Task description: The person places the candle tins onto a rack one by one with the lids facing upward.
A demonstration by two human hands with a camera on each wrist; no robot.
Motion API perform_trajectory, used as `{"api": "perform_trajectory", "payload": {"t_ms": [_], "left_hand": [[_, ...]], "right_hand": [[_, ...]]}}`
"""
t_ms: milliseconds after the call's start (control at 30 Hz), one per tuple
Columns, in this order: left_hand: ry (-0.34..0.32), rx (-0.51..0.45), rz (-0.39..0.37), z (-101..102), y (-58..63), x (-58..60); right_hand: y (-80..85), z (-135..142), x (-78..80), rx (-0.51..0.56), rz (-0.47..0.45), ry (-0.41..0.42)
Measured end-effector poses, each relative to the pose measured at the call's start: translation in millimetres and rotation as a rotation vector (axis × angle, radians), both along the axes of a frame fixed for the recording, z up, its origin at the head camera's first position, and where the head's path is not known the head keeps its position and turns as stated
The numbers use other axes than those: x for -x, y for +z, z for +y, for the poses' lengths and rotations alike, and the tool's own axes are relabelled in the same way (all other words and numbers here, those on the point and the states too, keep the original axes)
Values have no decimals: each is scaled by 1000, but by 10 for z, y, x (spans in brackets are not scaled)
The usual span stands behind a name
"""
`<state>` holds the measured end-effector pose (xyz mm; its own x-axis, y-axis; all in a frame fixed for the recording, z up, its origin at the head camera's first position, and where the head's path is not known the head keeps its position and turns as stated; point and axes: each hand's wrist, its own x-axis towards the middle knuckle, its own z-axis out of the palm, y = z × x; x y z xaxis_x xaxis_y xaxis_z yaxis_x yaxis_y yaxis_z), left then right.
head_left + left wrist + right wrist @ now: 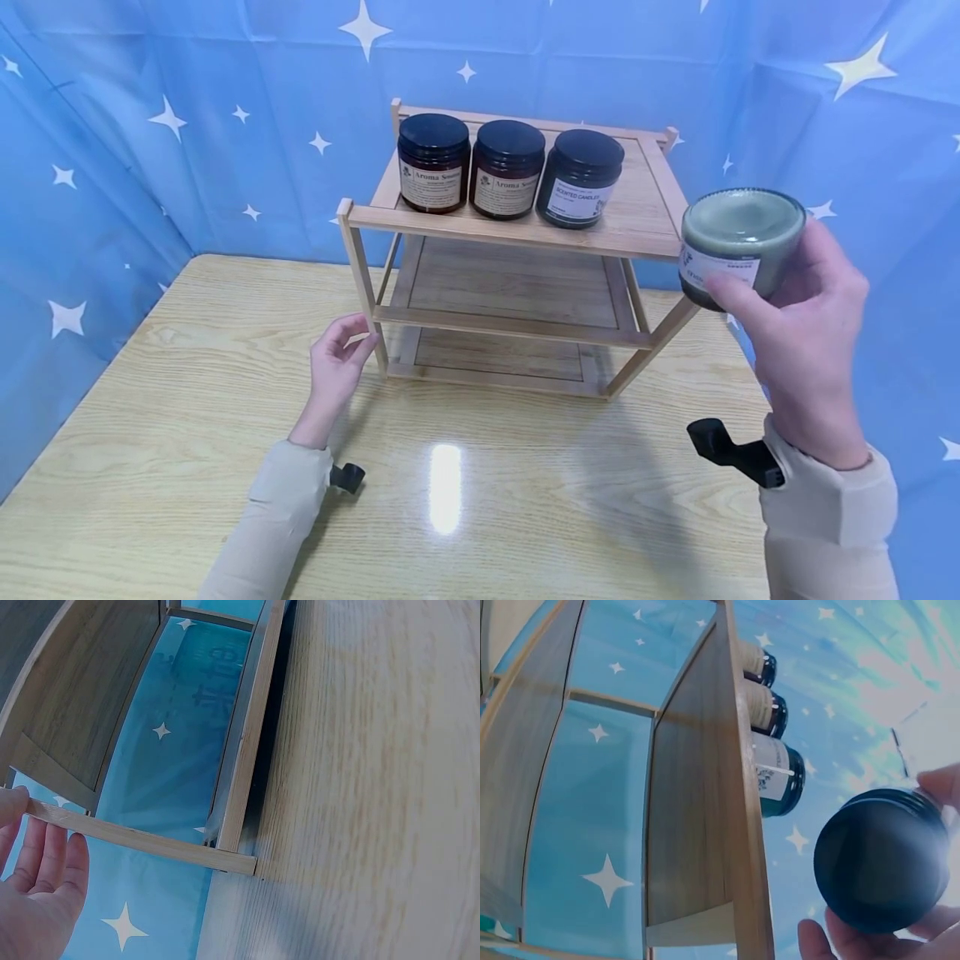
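Note:
My right hand [817,333] grips a green glass candle jar [742,221] upside down in the air, just off the right end of the wooden shelf rack [517,279]. Its glass base faces up and its label reads inverted; the right wrist view shows the round black lid [881,862]. With thumb and fingers, my left hand [339,354] holds the rack's front left leg [135,836] low down. On the top shelf two brown candle jars [433,167] [507,171] and a dark green candle jar [579,179] stand upright in a row, lids on.
The rack's two lower shelves [517,283] [495,354] show bare boards. It stands on a light wood-grain table [510,467], with a blue star-patterned curtain [247,150] behind and at both sides. A black wrist mount [735,454] juts from the right sleeve.

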<state>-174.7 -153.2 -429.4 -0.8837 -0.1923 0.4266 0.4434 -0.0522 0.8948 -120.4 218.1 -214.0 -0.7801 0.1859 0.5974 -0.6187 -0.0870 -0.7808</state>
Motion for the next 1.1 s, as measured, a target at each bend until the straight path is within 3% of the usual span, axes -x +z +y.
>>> {"api": "perform_trajectory", "payload": {"t_ms": [133, 367, 533, 900, 1100], "left_hand": [[0, -6, -3, -2, -1, 0], [3, -24, 1, 2, -11, 11], [4, -25, 6, 0, -13, 12], [2, -5, 8, -5, 3, 3], [-3, -8, -2, -3, 5, -4]], "right_hand": [[43, -25, 44, -7, -22, -39], [61, -53, 128, 115, 6, -44], [94, -59, 171, 78, 52, -77], [220, -49, 258, -44, -25, -183], [236, -39, 287, -30, -33, -115]]}}
